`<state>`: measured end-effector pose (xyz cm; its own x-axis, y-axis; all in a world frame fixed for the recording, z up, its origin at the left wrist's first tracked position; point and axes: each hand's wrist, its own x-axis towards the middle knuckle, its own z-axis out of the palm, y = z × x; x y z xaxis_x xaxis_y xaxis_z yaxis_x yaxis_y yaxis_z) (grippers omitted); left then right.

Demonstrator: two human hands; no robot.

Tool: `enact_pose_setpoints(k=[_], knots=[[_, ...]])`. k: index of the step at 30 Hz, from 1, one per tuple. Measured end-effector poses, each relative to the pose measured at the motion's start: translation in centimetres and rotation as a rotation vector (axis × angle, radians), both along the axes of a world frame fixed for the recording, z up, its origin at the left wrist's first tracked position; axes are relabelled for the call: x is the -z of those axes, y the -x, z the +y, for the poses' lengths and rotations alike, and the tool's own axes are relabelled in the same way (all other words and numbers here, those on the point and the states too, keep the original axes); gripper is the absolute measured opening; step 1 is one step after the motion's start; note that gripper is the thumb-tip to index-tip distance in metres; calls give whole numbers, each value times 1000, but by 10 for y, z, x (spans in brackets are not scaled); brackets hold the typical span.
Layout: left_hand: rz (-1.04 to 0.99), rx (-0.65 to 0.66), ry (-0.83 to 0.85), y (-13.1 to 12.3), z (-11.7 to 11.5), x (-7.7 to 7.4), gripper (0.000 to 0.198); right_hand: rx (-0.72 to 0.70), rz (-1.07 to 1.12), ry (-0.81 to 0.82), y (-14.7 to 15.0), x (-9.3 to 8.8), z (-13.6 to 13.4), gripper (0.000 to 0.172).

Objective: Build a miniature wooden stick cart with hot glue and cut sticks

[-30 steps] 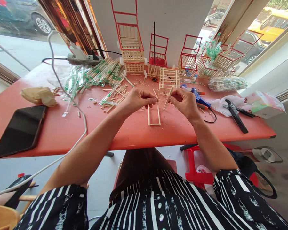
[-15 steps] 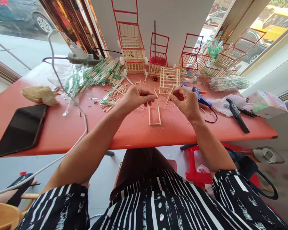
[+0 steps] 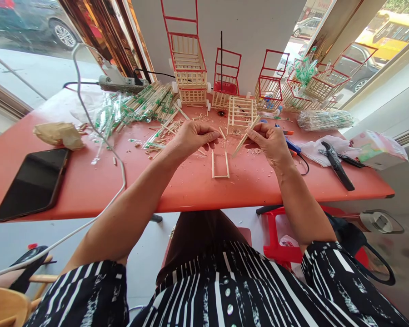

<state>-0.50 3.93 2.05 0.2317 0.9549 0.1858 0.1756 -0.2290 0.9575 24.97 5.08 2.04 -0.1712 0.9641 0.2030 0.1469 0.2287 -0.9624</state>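
My right hand (image 3: 267, 140) pinches a pale wooden stick (image 3: 241, 143), which slants down toward the left. Across from it, my left hand (image 3: 196, 137) is closed at the fingertips around a short stick piece (image 3: 222, 133). Below and between both hands, a small rectangular stick frame (image 3: 221, 176) lies flat on the red table. Just behind my right hand stands a pale slatted stick piece (image 3: 241, 112).
Behind are stick carts with red handles (image 3: 187, 59), wrapped sticks (image 3: 153, 102) and a bundle (image 3: 325, 119). At right lie a blue glue gun (image 3: 293, 146) and black clippers (image 3: 337, 165). A phone (image 3: 30, 181) and white cable (image 3: 122, 175) are at left.
My right hand has moved slightly right, and the stick in it now slants more and shows more of its length. My left hand has barely moved.
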Motion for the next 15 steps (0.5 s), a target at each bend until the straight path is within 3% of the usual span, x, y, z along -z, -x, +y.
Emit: enact_pose_setpoints(k=[5,15], knots=[[11,17,27,-1,0,0,18,-31,65,198,-1,-4,1,49],[-10,59,18,-2,5,10,23,-111,104,278,5,-6,-3,50]])
